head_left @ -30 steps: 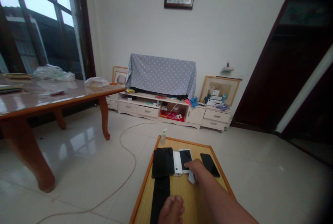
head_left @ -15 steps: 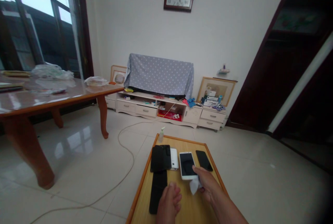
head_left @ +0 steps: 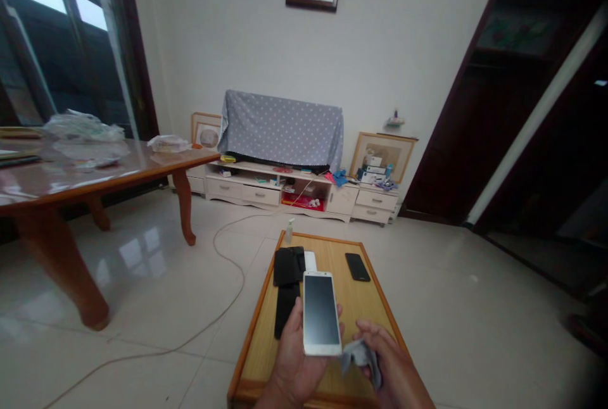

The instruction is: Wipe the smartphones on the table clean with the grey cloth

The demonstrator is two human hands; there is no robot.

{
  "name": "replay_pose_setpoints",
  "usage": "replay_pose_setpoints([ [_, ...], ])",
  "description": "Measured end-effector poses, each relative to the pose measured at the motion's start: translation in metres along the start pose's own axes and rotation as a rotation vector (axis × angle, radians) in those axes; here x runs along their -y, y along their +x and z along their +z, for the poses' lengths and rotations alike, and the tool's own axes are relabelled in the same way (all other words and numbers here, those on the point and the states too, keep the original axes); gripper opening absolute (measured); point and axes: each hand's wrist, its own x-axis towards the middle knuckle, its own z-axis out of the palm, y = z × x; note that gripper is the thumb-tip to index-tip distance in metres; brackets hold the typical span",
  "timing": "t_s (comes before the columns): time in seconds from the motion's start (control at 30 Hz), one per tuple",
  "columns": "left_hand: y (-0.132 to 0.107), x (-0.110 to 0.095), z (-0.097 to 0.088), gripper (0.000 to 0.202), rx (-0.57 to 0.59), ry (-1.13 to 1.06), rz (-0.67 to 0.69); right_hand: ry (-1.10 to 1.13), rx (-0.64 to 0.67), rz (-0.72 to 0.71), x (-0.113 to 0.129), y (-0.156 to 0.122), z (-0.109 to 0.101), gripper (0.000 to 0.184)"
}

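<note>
A white smartphone (head_left: 322,314) with a dark screen lies face up in my left hand (head_left: 297,358), its fingers wrapped around the sides. To its right, my right hand (head_left: 387,358) is closed on a crumpled grey cloth (head_left: 360,355), just off the phone's lower corner. Both hands are above a small wooden table (head_left: 332,244). Beyond the left hand lie dark devices (head_left: 286,266) overlapping each other, with another long black phone (head_left: 286,309) nearer to me. Part of a white phone (head_left: 310,261) shows beside them. A separate black phone (head_left: 357,267) rests at the right.
A pump bottle (head_left: 289,232) stands at the table's far left corner. On the left is a larger brown table (head_left: 142,159) with plastic bags on it. A cable (head_left: 237,263) runs across the tiled floor. A low white TV cabinet (head_left: 259,194) lines the wall.
The white smartphone has passed from my right hand into my left and is raised nearer to me. My right hand keeps the cloth, now apart from the phone. The view has shifted slightly.
</note>
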Motion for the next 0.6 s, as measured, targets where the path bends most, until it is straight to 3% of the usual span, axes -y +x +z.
replay_pose_setpoints([
  [0.1,-0.008,0.002,0.007,0.046,0.049,0.010,-0.010,0.047,0.124,-0.032,0.020,-0.015,0.007,0.038],
  [0.23,-0.019,0.007,0.015,0.043,0.107,0.017,-0.021,-0.214,0.192,-0.231,0.030,-0.020,0.036,0.027],
  [0.33,-0.026,0.011,0.019,0.037,0.071,0.028,-0.037,-0.548,0.051,-0.535,0.033,-0.011,0.048,0.015],
  [0.43,-0.030,0.011,0.021,0.038,0.043,0.040,-0.056,-0.826,-0.074,-0.875,0.030,-0.004,0.046,0.018],
  [0.5,-0.031,0.009,0.022,0.040,0.038,0.047,-0.074,-0.957,-0.065,-1.038,0.018,-0.006,0.042,0.024],
  [0.6,-0.035,0.002,0.022,0.051,0.003,0.107,-0.146,-1.156,0.080,-1.327,-0.012,-0.016,0.039,0.041],
])
